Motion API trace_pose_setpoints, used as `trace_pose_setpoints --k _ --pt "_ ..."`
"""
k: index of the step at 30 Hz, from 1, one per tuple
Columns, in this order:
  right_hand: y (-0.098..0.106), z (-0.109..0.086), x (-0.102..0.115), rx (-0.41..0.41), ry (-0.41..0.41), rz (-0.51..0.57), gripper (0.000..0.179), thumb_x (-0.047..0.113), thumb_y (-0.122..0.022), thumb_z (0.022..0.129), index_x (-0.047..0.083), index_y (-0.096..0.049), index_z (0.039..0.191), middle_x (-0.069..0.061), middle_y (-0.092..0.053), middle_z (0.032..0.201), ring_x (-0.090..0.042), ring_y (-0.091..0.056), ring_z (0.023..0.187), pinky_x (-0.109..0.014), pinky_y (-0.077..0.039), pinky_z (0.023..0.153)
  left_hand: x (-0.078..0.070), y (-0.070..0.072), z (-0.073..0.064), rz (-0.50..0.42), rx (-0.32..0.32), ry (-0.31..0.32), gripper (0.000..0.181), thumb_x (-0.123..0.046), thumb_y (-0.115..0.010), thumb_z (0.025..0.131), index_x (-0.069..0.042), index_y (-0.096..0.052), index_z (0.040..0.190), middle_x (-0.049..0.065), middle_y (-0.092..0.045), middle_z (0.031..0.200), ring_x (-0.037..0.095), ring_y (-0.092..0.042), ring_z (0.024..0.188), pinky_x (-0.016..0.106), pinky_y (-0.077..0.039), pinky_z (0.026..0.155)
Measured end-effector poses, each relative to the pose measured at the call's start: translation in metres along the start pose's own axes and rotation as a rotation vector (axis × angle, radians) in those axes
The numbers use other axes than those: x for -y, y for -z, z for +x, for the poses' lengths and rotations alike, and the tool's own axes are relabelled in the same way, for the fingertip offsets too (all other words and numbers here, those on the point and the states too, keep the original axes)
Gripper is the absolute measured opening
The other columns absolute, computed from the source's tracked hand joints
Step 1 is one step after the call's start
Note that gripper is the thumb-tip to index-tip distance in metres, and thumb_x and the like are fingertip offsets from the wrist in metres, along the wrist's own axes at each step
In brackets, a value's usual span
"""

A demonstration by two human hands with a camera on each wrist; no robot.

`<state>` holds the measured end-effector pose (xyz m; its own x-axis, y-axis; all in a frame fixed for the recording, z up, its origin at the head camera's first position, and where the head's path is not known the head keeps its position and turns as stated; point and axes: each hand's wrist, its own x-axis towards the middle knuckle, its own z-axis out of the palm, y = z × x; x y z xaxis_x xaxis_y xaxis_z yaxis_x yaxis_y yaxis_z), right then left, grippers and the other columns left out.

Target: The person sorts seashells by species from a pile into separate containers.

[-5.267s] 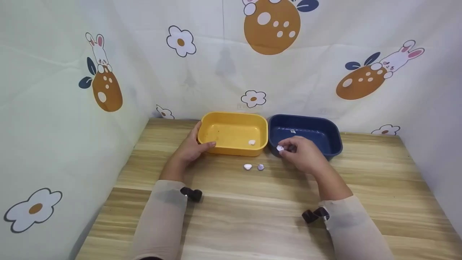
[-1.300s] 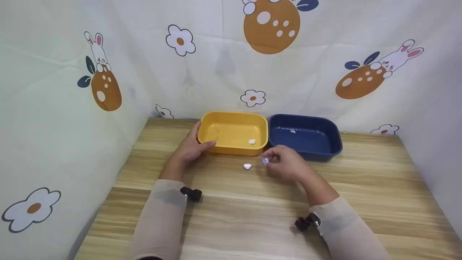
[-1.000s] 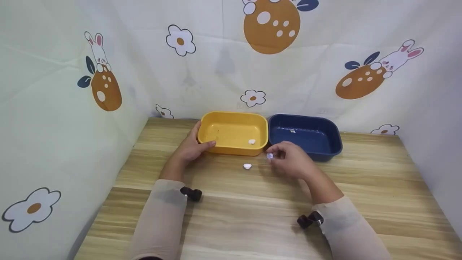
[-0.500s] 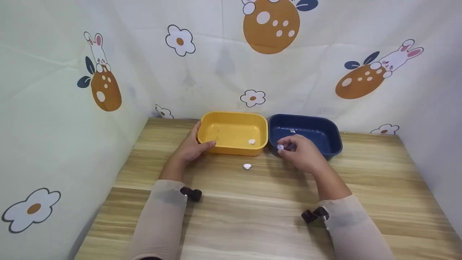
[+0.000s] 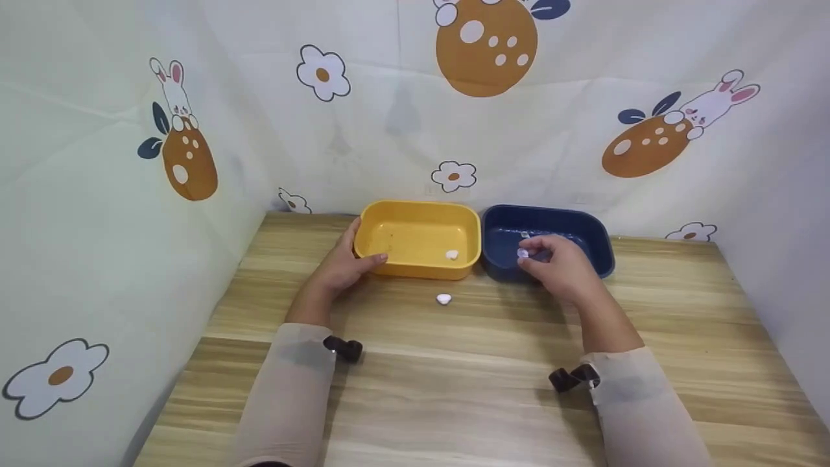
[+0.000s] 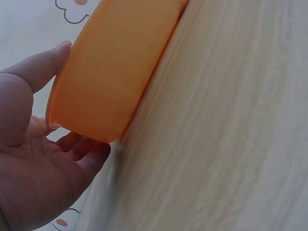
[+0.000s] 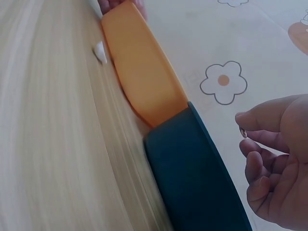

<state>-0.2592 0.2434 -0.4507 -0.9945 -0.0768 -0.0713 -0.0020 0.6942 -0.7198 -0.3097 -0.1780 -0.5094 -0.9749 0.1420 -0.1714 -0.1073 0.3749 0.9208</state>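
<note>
My left hand grips the left end of a yellow plastic bin, thumb at its front rim. In the left wrist view the fingers reach round the bin's corner. Over a dark blue bin, my right hand pinches a small pale-purple, gem-like piece between thumb and fingertips. A small white piece lies inside the yellow bin. One small pale piece is in the blue bin. On the table in front of the yellow bin sits a white, roughly heart-shaped piece.
Both bins stand side by side at the back of a wood-grain table. Behind them hangs a white cloth printed with flowers, rabbits and orange fruit. Pale walls flank the table. Each sleeve carries a dark wrist mount.
My right hand has lifted a purple piece from the table and carried it right, over the blue bin. The piece it held earliest is gone from its fingers. My left hand stays on the yellow bin.
</note>
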Motion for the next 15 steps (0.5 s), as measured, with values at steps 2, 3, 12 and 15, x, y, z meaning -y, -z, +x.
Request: trace_pose_setpoints --k 2,3,12,15 --pt "0.0012 0.0008 -0.0009 0.002 -0.01 0.003 0.034 0.03 -0.074 0.1 0.015 -0.073 0.13 -0.013 -0.067 0.135 -0.029 -0.061 0.117 -0.042 -0.054 0.102 0.0 0.0 -0.0003 0.003 -0.002 0.002 0.114 -0.035 -0.085 0.091 -0.023 -0.007 0.174 0.009 -0.014 0.182 0.03 -0.019 0.167 0.047 -0.012 0.139" --pt "0.0016 0.001 -0.0009 0.005 -0.015 0.005 0.034 0.031 -0.074 0.1 0.015 -0.073 0.131 -0.013 -0.066 0.136 -0.029 -0.061 0.118 -0.042 -0.054 0.102 0.0 0.0001 -0.0005 0.004 -0.003 0.001 0.114 -0.035 -0.085 0.091 -0.023 -0.007 0.174 0.01 -0.014 0.182 0.03 -0.019 0.167 0.047 -0.012 0.139" --pt "0.0003 0.0017 -0.0014 -0.014 -0.015 -0.001 0.039 0.029 -0.075 0.1 0.011 -0.072 0.134 -0.014 -0.066 0.134 -0.03 -0.061 0.117 -0.044 -0.054 0.102 0.001 0.0004 0.0002 0.005 -0.009 0.011 0.114 -0.036 -0.085 0.091 -0.025 -0.008 0.174 0.008 -0.014 0.182 0.03 -0.019 0.167 0.048 -0.013 0.139" --pt "-0.0018 0.0017 -0.0012 -0.023 -0.002 -0.008 0.038 0.027 -0.076 0.099 0.01 -0.072 0.132 -0.015 -0.067 0.133 -0.031 -0.062 0.116 -0.044 -0.054 0.102 0.001 0.0003 0.0001 0.003 -0.011 0.009 0.114 -0.036 -0.085 0.091 -0.025 -0.008 0.174 0.008 -0.013 0.182 0.03 -0.018 0.167 0.048 -0.012 0.139"
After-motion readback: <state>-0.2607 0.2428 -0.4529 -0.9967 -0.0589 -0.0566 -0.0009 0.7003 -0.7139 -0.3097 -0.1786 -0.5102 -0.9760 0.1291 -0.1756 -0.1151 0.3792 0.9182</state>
